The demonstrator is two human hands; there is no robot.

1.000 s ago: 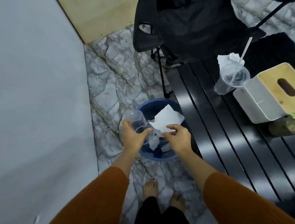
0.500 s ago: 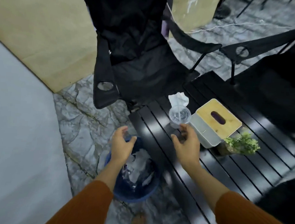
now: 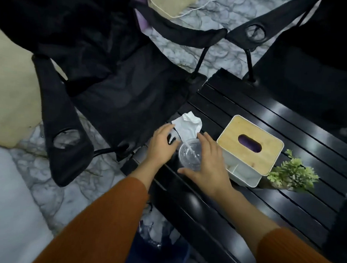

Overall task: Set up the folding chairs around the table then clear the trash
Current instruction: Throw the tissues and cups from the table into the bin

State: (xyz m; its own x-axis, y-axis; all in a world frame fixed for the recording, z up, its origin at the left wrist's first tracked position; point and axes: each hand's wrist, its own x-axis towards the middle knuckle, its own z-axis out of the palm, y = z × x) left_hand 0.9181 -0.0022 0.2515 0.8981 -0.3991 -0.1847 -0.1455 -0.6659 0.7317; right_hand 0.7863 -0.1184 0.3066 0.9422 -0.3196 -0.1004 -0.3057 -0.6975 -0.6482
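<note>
A clear plastic cup (image 3: 189,153) with a lid and straw stands near the corner of the black slatted table (image 3: 265,195). A crumpled white napkin (image 3: 188,125) lies just behind the cup. My right hand (image 3: 205,165) curls around the cup's right side, fingers spread, touching or nearly touching it. My left hand (image 3: 161,143) reaches in on the cup's left, fingers apart, beside the napkin. An unfolded black folding chair (image 3: 103,84) stands at the table's end, a second black chair (image 3: 310,63) at the far side. The blue trash bin (image 3: 159,246) with a cup and paper sits on the floor under my left arm.
A white tissue box (image 3: 249,150) with a wooden lid stands right of the cup, with a small green plant (image 3: 292,173) beside it. The floor is grey marble-patterned. A white cable (image 3: 185,12) runs across the floor beyond the chairs. A pale wall or board is at the left.
The first cup and paper have left my hands and lie in the bin. Both hands have moved up from the bin to the second cup and napkin on the table.
</note>
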